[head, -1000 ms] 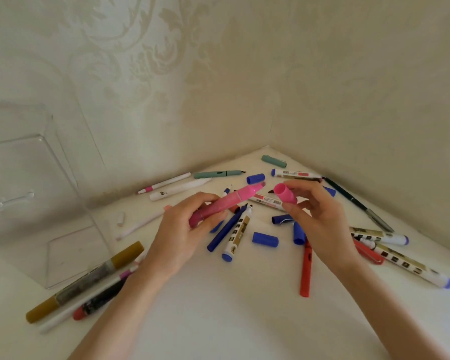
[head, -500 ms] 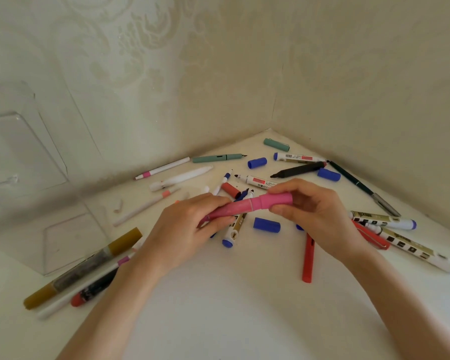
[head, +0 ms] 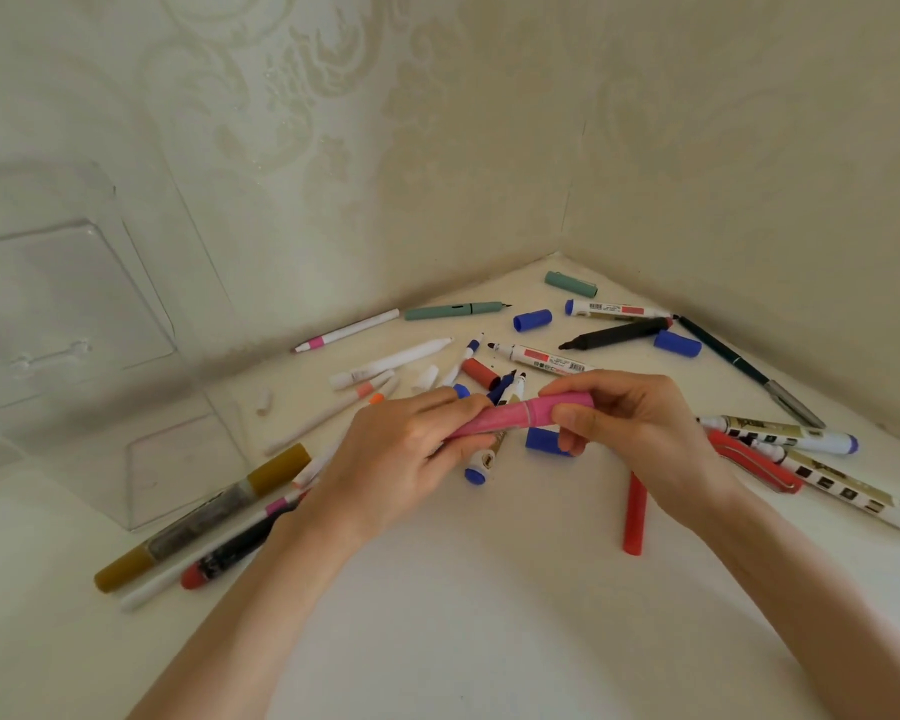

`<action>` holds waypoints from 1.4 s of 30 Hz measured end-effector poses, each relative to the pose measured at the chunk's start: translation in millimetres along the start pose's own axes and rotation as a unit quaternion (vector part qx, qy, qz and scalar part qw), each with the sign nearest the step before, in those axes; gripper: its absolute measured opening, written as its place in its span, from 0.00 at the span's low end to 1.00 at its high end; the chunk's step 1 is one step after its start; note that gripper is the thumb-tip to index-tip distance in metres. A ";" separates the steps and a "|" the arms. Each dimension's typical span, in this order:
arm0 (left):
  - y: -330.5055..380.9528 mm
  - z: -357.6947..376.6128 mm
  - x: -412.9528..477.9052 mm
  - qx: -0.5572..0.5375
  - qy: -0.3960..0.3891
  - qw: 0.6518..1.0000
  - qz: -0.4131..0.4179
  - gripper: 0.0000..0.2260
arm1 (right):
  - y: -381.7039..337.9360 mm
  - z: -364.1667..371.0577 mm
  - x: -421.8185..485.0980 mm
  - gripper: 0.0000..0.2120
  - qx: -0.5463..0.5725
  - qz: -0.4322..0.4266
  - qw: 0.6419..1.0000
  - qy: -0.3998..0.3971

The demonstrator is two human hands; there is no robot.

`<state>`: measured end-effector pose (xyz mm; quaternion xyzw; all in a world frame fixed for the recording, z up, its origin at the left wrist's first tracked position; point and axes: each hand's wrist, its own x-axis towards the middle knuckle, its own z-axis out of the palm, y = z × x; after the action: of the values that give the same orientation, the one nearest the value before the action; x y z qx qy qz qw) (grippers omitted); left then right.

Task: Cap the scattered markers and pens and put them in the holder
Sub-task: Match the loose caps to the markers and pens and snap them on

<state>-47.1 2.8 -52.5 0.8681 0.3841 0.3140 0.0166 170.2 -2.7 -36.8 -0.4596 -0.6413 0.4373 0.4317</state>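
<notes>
A pink marker [head: 510, 419] lies level between both hands above the white table [head: 463, 615], its pink cap [head: 567, 407] seated on the right end. My left hand [head: 401, 459] grips the barrel. My right hand [head: 630, 428] pinches the capped end with thumb and fingers. A clear plastic holder [head: 74, 356] stands at the far left against the wall. Several loose pens, markers and caps lie scattered around the hands, among them a blue cap [head: 544, 440] just under my right hand and a red pen [head: 635, 514] below it.
Two walls meet in a corner behind the pile. An uncapped black marker [head: 614, 335], a green pen [head: 453, 310], blue caps [head: 532, 319] and a green cap [head: 571, 283] lie toward that corner. A gold marker [head: 198, 519] and others lie beside the holder. Bare tabletop stretches toward me.
My right hand brought the pink cap onto the marker's tip and pressed it on. Both hands have sunk slightly in the view as the camera tilted.
</notes>
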 end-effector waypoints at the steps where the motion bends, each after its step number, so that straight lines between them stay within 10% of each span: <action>1: -1.8 -2.5 -0.6 0.002 -0.012 1.000 -0.015 0.14 | -0.5 3.0 1.3 0.10 -0.005 0.015 1.000 -0.008; 7: -8.5 -26.8 -13.1 0.032 0.094 0.960 -0.263 0.10 | -7.1 8.6 20.8 0.20 -0.134 0.021 0.989 0.057; 12: -17.9 -33.2 -27.1 0.168 0.004 0.921 -0.352 0.14 | -4.4 1.0 16.3 0.17 -0.130 0.011 0.986 0.109; 32: -86.5 7.2 55.0 0.046 -0.067 0.925 -0.372 0.12 | 13.4 -8.6 18.0 0.12 -0.330 -0.008 0.926 0.184; 42: -26.9 -19.0 53.1 -0.021 0.050 0.971 -0.234 0.09 | 9.3 -15.6 15.5 0.12 -0.316 0.009 0.934 0.165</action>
<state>-48.5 53.7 -16.2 0.7371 0.5702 0.3519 0.0884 183.9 16.7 -39.6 -0.6434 -0.6622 0.1338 0.3599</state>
